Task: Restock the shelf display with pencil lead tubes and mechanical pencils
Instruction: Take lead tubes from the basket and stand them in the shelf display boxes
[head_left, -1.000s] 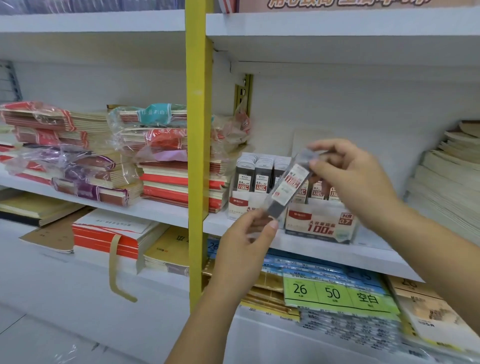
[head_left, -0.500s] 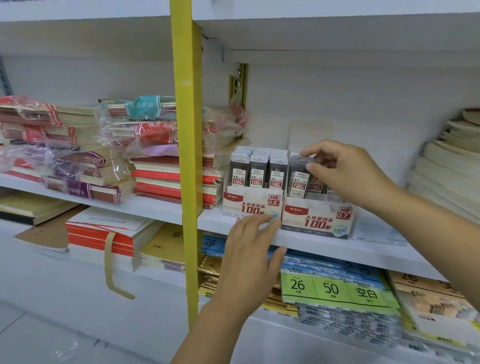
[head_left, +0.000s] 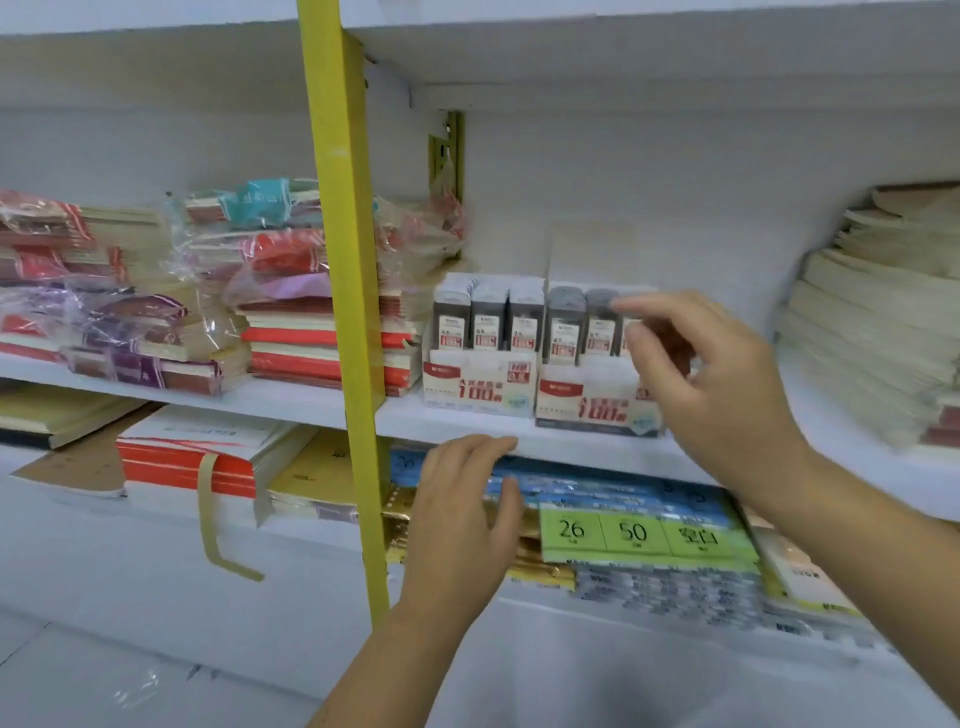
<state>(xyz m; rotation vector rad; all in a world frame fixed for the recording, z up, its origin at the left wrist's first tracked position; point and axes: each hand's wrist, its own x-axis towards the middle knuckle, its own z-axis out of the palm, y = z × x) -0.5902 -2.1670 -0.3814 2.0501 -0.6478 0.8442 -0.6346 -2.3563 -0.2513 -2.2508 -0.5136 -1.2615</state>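
– White shelving fills the view, a yellow post (head_left: 337, 260) running up its left side. On the middle shelf (head_left: 405, 423), a left box (head_left: 478, 389) and a right box (head_left: 587, 408) sit side by side at the front edge.
– And the lead tubes (head_left: 488, 322)?
– Upright in rows! The left box shows three across its front and looks full. The right box shows two plainly, but its right end is hidden behind the right hand (head_left: 727, 384).
– What's that hand up to?
– It hangs before that end, fingers loose and spread, forefinger out over the tube tops. It's blurred, but I see nothing in it.
– The other one?
– The left hand (head_left: 462, 514) is lower, fingers nearly straight and empty, tips up by the shelf's front edge. Whether they touch it, I cannot tell.
– So how far along are we?
– The leads look well on, I'd judge, though the hidden end may have a gap. Mechanical pencils? None in sight, on the shelf or in a hand, so that half seems all to come.
– Neighbours?
– Wrapped notebooks (head_left: 280, 332) sit toward the left end, a pale paper stack (head_left: 872, 332) at the right end, and green price cards (head_left: 634, 532) on the shelf below.
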